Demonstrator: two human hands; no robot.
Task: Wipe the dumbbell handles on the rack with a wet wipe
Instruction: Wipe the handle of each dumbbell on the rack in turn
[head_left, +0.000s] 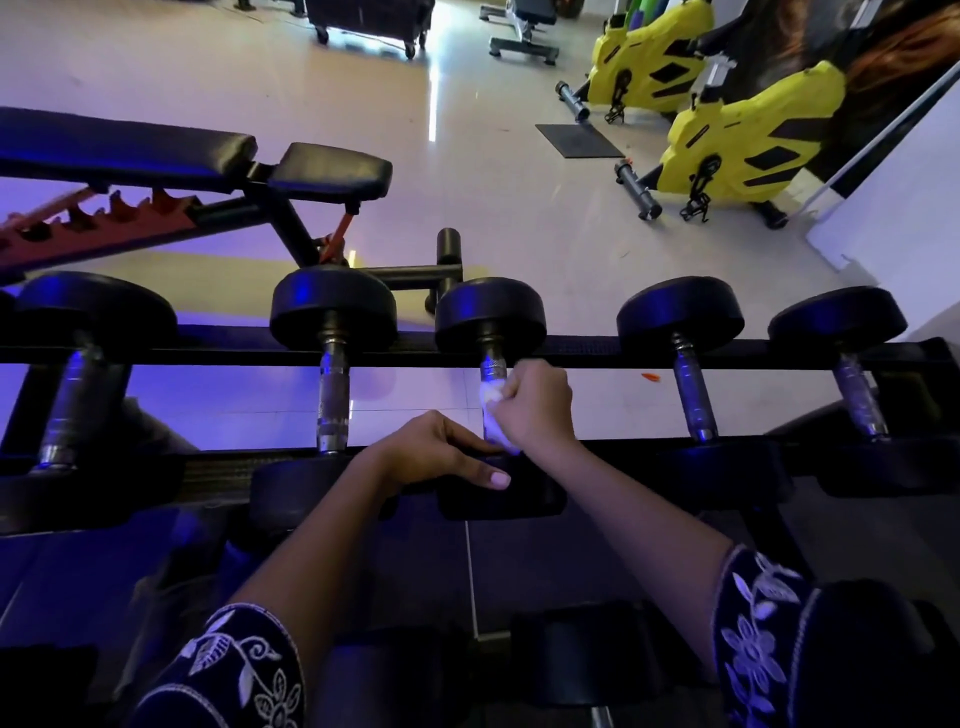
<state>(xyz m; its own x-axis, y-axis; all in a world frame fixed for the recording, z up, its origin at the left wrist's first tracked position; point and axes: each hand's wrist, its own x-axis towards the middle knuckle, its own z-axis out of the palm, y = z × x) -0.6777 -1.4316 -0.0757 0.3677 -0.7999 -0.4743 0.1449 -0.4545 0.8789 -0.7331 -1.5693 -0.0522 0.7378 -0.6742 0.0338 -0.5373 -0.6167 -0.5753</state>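
- At centre frame the left hand (436, 452) steadies the middle dumbbell (491, 312), its fingers curled over the near end.
- The right hand (530, 405) clenches the white wipe (491, 395) round that handle (492, 364), mid-wipe on the rack (208, 353).
- The next move is likely to the right neighbour's handle (693, 395).

A gym: a dumbbell rack (571, 345), an adjustable bench (208, 161) and yellow exercise bikes (737, 150) on the floor.
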